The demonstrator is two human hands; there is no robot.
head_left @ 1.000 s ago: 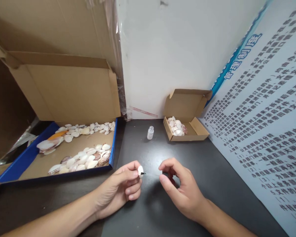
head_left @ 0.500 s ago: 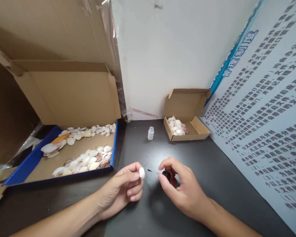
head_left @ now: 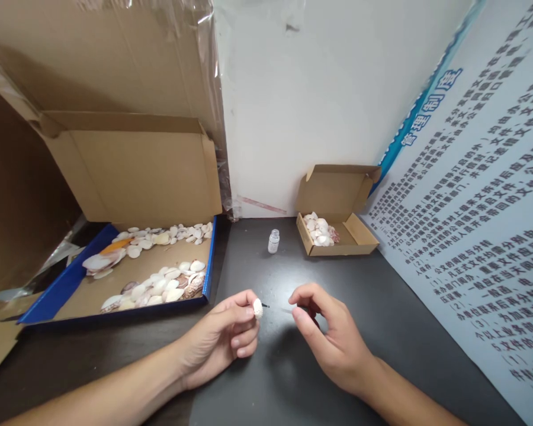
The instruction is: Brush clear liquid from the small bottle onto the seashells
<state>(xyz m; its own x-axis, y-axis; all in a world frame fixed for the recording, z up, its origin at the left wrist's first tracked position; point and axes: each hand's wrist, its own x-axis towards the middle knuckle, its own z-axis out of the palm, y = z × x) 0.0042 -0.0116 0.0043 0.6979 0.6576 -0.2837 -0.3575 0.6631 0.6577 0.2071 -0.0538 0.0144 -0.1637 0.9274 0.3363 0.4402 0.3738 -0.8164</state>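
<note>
My left hand [head_left: 231, 331] pinches a small white seashell [head_left: 258, 308] between thumb and fingertips, over the dark table. My right hand [head_left: 333, 334] is curled around the cap of a small applicator brush [head_left: 265, 306]; the cap is now mostly hidden by the fingers. The brush's thin clear stem points left, and its dark tip is at the shell's right edge. Whether the tip touches the shell I cannot tell. Beyond both hands stands a small clear bottle [head_left: 273, 241] with a white label and no cap on it.
At left lies a blue-sided cardboard box [head_left: 212, 254] with its lid up and several seashells [head_left: 160, 287] in two groups. A smaller cardboard box [head_left: 344, 251] with shells stands at the back right. A white panel [head_left: 266, 118] and a printed board [head_left: 462, 225] border the table.
The brush tip has moved left up to the shell, and its cap has turned out of sight behind my right fingers. The view has shifted slightly.
</note>
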